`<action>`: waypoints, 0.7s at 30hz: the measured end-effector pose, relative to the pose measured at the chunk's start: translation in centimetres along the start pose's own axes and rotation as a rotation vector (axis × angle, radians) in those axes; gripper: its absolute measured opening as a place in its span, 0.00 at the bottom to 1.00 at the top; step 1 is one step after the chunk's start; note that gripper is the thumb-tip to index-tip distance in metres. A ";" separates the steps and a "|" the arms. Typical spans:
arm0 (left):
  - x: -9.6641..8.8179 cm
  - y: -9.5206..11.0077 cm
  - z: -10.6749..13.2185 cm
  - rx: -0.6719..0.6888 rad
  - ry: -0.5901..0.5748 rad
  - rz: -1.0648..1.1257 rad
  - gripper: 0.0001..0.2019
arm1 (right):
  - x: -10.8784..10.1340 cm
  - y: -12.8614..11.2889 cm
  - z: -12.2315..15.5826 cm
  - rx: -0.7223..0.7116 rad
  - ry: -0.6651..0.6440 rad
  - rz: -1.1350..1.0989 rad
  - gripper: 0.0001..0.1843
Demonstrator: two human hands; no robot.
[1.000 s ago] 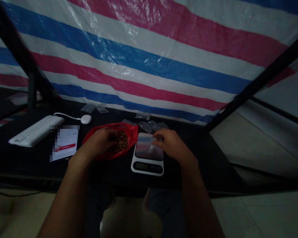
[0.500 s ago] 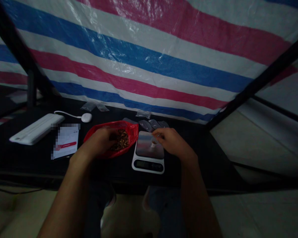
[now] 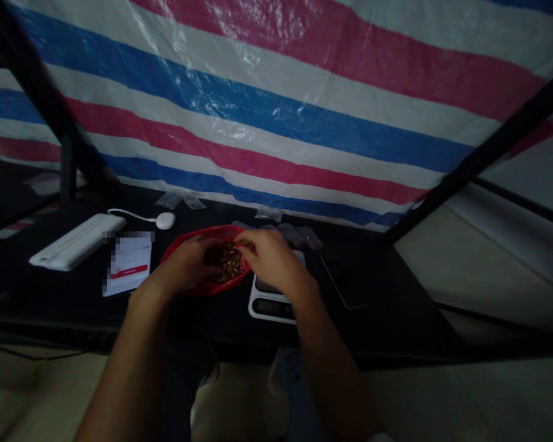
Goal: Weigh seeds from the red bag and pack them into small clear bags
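Pieces (image 3: 231, 263) in the red bag (image 3: 214, 288) lie between your left hand (image 3: 188, 263) and right hand (image 3: 273, 256). Your left fingers (image 3: 207, 244) sit apart; your right's grip, I cannot tell.

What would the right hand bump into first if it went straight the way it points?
The right hand would probably meet the red bag; they overlap in view, but depth and contact are unclear.

Over the link I get dim light, with only soft glints on a plastic sheet (image 3: 276, 147) striped pink, white and blue, which hangs behind a black tabletop (image 3: 391, 319). Dark slanting bars (image 3: 488, 155) frame it on both sides. To the right I make out pale surfaces in shadow, and below the table's edge, a light floor (image 3: 479, 405).
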State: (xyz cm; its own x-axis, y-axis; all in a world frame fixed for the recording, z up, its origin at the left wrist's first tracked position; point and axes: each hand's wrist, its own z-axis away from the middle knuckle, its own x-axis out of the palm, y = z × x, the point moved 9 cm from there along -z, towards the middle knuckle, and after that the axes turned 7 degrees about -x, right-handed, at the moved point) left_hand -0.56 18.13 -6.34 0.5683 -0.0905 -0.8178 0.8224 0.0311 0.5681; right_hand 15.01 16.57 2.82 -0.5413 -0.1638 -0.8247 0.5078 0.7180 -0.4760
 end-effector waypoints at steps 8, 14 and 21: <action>-0.2 0.2 0.4 0.010 -0.021 -0.045 0.15 | 6.8 1.1 -2.2 0.054 -0.216 0.172 0.10; -0.2 1.3 0.5 0.038 -0.025 -0.014 0.20 | 4.9 1.5 -2.3 0.042 -0.130 0.116 0.13; 0.0 1.8 0.6 0.065 -0.014 -0.023 0.21 | -0.8 2.1 -0.4 0.046 0.033 -0.075 0.11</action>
State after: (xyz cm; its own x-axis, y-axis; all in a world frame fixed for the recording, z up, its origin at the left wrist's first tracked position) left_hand 0.91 17.60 -5.22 0.5482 -0.1042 -0.8299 0.8318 -0.0358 0.5539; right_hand 16.21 18.46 2.60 -0.6005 -0.1932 -0.7759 0.4948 0.6725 -0.5504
